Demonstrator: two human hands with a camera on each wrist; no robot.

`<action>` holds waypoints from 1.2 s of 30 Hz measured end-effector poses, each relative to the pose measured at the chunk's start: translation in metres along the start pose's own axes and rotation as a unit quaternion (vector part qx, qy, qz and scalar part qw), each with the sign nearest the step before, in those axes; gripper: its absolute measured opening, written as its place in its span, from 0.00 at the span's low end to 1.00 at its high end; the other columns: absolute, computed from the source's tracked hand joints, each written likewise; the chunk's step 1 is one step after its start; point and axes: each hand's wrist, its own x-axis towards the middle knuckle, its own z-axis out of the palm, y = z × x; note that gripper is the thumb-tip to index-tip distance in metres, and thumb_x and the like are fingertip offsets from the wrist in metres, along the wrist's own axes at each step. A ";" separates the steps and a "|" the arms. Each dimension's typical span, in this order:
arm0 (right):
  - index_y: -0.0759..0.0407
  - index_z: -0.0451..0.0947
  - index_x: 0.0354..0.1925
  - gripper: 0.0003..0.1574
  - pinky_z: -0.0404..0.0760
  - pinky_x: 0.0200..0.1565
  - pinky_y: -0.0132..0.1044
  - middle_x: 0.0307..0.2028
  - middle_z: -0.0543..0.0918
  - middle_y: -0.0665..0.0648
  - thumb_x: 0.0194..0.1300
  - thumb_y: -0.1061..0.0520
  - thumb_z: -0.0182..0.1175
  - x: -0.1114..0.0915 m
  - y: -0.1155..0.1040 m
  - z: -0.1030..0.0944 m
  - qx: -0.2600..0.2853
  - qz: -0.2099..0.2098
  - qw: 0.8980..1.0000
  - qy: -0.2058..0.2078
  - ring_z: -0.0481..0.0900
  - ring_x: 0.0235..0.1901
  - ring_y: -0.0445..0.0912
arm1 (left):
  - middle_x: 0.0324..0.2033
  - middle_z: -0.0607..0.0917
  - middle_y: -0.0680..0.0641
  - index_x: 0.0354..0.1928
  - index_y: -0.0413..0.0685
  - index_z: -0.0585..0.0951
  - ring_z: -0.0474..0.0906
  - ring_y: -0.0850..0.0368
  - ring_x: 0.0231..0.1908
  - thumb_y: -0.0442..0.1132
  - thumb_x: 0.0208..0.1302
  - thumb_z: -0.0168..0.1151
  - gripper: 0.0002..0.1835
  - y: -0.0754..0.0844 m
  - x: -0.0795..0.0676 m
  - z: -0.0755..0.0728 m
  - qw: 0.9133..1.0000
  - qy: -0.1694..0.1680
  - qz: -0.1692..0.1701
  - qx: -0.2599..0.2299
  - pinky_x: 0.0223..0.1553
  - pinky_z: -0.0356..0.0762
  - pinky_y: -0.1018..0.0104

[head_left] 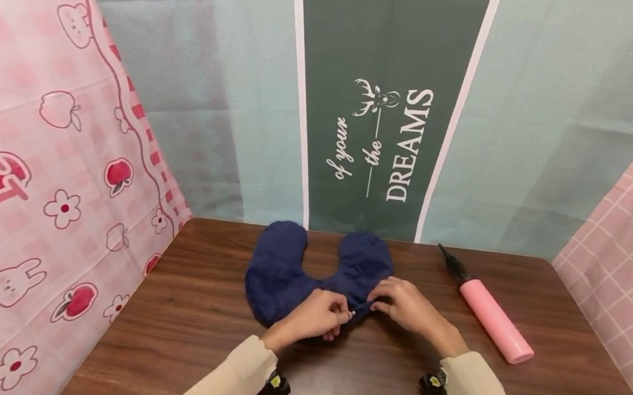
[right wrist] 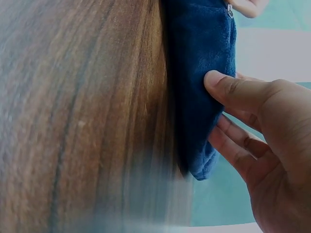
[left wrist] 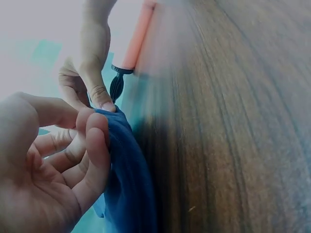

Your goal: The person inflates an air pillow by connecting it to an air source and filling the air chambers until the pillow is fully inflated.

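A navy plush U-shaped neck pillow [head_left: 275, 277] lies on the table with its two ends toward the back wall. At its near edge, right of the middle, my left hand [head_left: 319, 314] pinches a small metal zipper pull [right wrist: 230, 10] between thumb and forefinger. A short line of zipper [right wrist: 232, 31] shows along the seam beside the pull. Farther right on the same edge, my right hand [head_left: 407, 305] pinches the fabric, thumb on the near face and fingers behind. In the left wrist view, the fingers of my left hand [left wrist: 53, 165] hide the pull.
To the right of the pillow lies a pink hand pump [head_left: 497, 321] with a black nozzle [head_left: 452, 264] pointing to the back left. The wooden table [head_left: 160, 338] meets a printed cloth backdrop [head_left: 388, 44] behind. Pink patterned cloths hang at both sides.
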 end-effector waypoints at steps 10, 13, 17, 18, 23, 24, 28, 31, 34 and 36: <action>0.51 0.91 0.41 0.09 0.86 0.48 0.44 0.38 0.89 0.46 0.64 0.63 0.75 -0.003 0.004 0.000 -0.002 0.011 1.000 0.013 0.86 0.42 0.43 | 0.16 0.83 0.52 0.33 0.37 0.86 0.80 0.59 0.14 0.41 0.76 0.65 0.15 -0.007 -0.012 -0.002 0.997 0.021 -0.021 -0.065 0.20 0.82 0.64; 0.52 0.91 0.41 0.09 0.86 0.48 0.45 0.38 0.89 0.47 0.64 0.64 0.75 -0.003 0.005 0.000 -0.002 0.017 1.000 0.015 0.86 0.42 0.44 | 0.16 0.83 0.52 0.33 0.38 0.86 0.80 0.59 0.14 0.40 0.75 0.64 0.14 -0.011 -0.017 -0.003 0.997 0.024 -0.025 -0.065 0.20 0.82 0.63; 0.51 0.91 0.41 0.08 0.86 0.49 0.46 0.39 0.90 0.47 0.64 0.62 0.75 -0.004 0.005 0.000 -0.003 0.020 1.000 0.012 0.87 0.43 0.44 | 0.16 0.83 0.52 0.33 0.41 0.87 0.79 0.60 0.15 0.39 0.75 0.63 0.12 -0.015 -0.021 -0.004 0.997 0.028 -0.025 -0.066 0.20 0.82 0.64; 0.51 0.91 0.41 0.08 0.86 0.49 0.46 0.39 0.90 0.47 0.65 0.62 0.74 -0.004 0.005 0.000 -0.003 0.021 1.000 0.011 0.87 0.43 0.44 | 0.17 0.83 0.53 0.33 0.42 0.87 0.79 0.60 0.15 0.39 0.75 0.63 0.12 -0.015 -0.021 -0.004 0.997 0.030 -0.024 -0.067 0.20 0.82 0.65; 0.50 0.91 0.42 0.08 0.86 0.49 0.46 0.40 0.89 0.46 0.65 0.62 0.74 -0.005 0.003 0.000 -0.003 0.027 1.000 0.012 0.86 0.44 0.44 | 0.17 0.82 0.54 0.34 0.41 0.86 0.79 0.62 0.16 0.40 0.76 0.65 0.12 -0.017 -0.024 -0.002 0.996 0.047 -0.021 -0.068 0.21 0.81 0.67; 0.49 0.91 0.42 0.09 0.86 0.49 0.46 0.40 0.89 0.46 0.65 0.62 0.74 -0.005 0.003 0.000 -0.004 0.029 0.999 0.013 0.86 0.44 0.44 | 0.17 0.81 0.54 0.34 0.41 0.86 0.79 0.62 0.17 0.40 0.76 0.65 0.11 -0.018 -0.024 -0.002 0.996 0.051 -0.021 -0.063 0.21 0.80 0.68; 0.49 0.91 0.43 0.10 0.86 0.50 0.47 0.41 0.89 0.46 0.64 0.62 0.75 -0.006 -0.002 -0.001 -0.007 0.029 0.999 0.019 0.86 0.45 0.45 | 0.18 0.80 0.56 0.34 0.45 0.86 0.75 0.64 0.18 0.42 0.76 0.65 0.11 -0.019 -0.025 0.000 0.997 0.068 -0.018 -0.042 0.22 0.74 0.70; 0.49 0.90 0.44 0.11 0.85 0.51 0.47 0.42 0.88 0.47 0.63 0.60 0.77 -0.005 -0.008 -0.001 -0.006 0.021 1.000 0.020 0.85 0.46 0.45 | 0.19 0.79 0.57 0.34 0.49 0.85 0.71 0.66 0.19 0.42 0.76 0.65 0.10 -0.020 -0.025 0.001 0.997 0.078 -0.014 -0.026 0.25 0.69 0.71; 0.48 0.90 0.46 0.13 0.85 0.52 0.47 0.43 0.88 0.45 0.63 0.57 0.78 -0.003 -0.013 0.001 0.000 0.007 1.000 0.012 0.84 0.48 0.44 | 0.22 0.81 0.57 0.33 0.51 0.86 0.69 0.67 0.20 0.43 0.75 0.66 0.09 -0.020 -0.025 0.001 0.996 0.083 -0.011 -0.017 0.27 0.67 0.72; 0.48 0.90 0.46 0.13 0.85 0.54 0.47 0.43 0.87 0.45 0.63 0.56 0.78 -0.002 -0.016 0.002 0.006 -0.002 1.000 0.007 0.84 0.48 0.43 | 0.23 0.82 0.56 0.34 0.52 0.86 0.69 0.67 0.21 0.42 0.75 0.66 0.09 -0.020 -0.025 0.002 0.996 0.083 -0.010 -0.015 0.29 0.68 0.73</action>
